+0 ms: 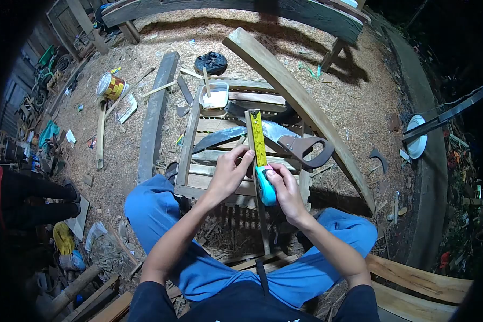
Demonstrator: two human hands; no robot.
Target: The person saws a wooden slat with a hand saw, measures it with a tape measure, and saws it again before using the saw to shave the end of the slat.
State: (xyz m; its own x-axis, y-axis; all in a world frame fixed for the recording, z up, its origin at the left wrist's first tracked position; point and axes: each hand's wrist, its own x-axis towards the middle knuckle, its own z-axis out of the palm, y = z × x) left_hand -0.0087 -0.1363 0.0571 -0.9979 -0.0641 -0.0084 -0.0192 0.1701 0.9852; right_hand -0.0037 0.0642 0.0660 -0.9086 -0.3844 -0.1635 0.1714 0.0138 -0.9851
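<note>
A teal tape measure [266, 186] is held in my right hand [287, 192], its fingers closed round the case. The yellow blade [258, 137] runs forward from it along a narrow wooden strip [250, 140], with the hooked end near the strip's far end. My left hand [229, 173] pinches the strip beside the blade, left of the tape case. Under the strip, a handsaw [307, 151] lies across a slatted wooden frame [183, 155], its handle to the right. A dark curved blade [218, 138] rests on the slats to the left.
A long plank [300, 102] slants along the frame's right side. A white tub [214, 95] sits at the frame's far left corner, near a black bag [211, 63]. Farther left are a beam [158, 115] and a paint bucket [111, 86]. Another person's legs [37, 199] show at left.
</note>
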